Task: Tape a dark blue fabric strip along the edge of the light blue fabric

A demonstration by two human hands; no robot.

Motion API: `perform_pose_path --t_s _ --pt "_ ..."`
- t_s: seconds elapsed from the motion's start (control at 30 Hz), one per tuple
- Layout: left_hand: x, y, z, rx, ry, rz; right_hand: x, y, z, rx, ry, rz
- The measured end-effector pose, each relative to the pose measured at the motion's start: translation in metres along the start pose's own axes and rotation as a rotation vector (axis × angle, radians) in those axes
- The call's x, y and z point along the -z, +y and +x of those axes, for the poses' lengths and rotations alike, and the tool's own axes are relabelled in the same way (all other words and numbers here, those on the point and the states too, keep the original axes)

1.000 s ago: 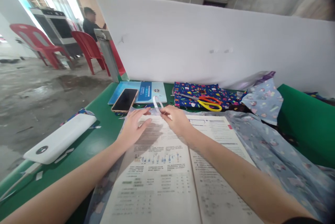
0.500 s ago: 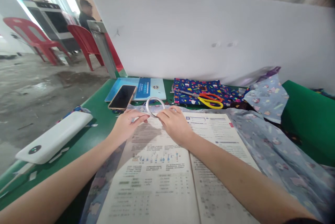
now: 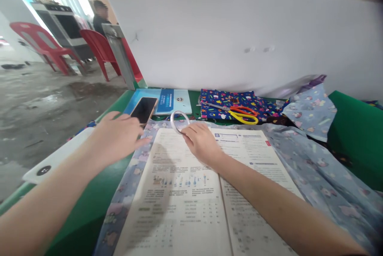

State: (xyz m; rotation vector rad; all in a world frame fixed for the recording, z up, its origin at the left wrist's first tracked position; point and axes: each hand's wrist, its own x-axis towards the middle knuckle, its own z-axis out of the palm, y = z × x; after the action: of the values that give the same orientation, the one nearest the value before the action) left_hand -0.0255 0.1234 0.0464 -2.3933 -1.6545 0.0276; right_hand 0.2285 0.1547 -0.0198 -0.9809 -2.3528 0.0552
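An open book point(image 3: 185, 192) lies on a pale blue patterned cloth point(image 3: 314, 176) spread over the green table point(image 3: 353, 128). My right hand point(image 3: 200, 142) rests on the book's top edge and pinches a clear tape roll point(image 3: 179, 122), which stands upright. My left hand point(image 3: 116, 138) hovers off the book to the left, fingers loosely apart and holding nothing. Its fingertips are near a black phone point(image 3: 144, 109) that lies on a blue booklet point(image 3: 175, 101).
Orange-and-yellow scissors point(image 3: 241, 114) lie on folded dark blue printed fabric point(image 3: 227, 102) behind the book. A white flat device point(image 3: 54, 160) sits at the table's left edge. A white board point(image 3: 239, 36) stands behind. Red chairs point(image 3: 98, 48) and a seated person point(image 3: 100, 18) are far left.
My left hand has let go of the tape roll and moved off the book to the left, toward the phone. My right hand keeps the roll at the book's top edge.
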Motion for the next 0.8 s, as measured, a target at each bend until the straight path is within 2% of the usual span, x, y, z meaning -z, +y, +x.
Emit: perform_pose_path --t_s 0.1,0.17,0.27,0.33,0.47,0.6,0.7,0.8 --pt "-0.013 0.034 0.009 -0.053 0.156 -0.246 0.001 -0.005 0.003 -0.126 0.014 0.291" --pt "-0.024 0.052 0.015 -0.118 0.205 -0.366 -0.001 -0.009 0.005 -0.224 0.008 0.525" --pt "-0.039 0.066 0.018 -0.183 0.276 -0.49 -0.004 -0.012 0.006 -0.346 -0.042 0.799" --pt "-0.048 0.069 0.018 -0.179 0.294 -0.551 -0.005 -0.014 0.005 -0.39 -0.077 0.869" --pt "-0.061 0.072 0.016 -0.156 0.283 -0.587 -0.004 -0.014 0.002 -0.392 -0.105 0.851" --pt "-0.064 0.072 0.014 -0.166 0.302 -0.416 0.001 -0.013 0.0 -0.429 -0.028 0.639" --pt "-0.065 0.071 0.013 -0.212 0.289 -0.319 0.005 -0.011 -0.002 -0.296 0.014 0.459" --pt "-0.066 0.069 0.012 -0.266 0.267 -0.284 0.004 -0.007 -0.005 -0.118 -0.02 0.285"
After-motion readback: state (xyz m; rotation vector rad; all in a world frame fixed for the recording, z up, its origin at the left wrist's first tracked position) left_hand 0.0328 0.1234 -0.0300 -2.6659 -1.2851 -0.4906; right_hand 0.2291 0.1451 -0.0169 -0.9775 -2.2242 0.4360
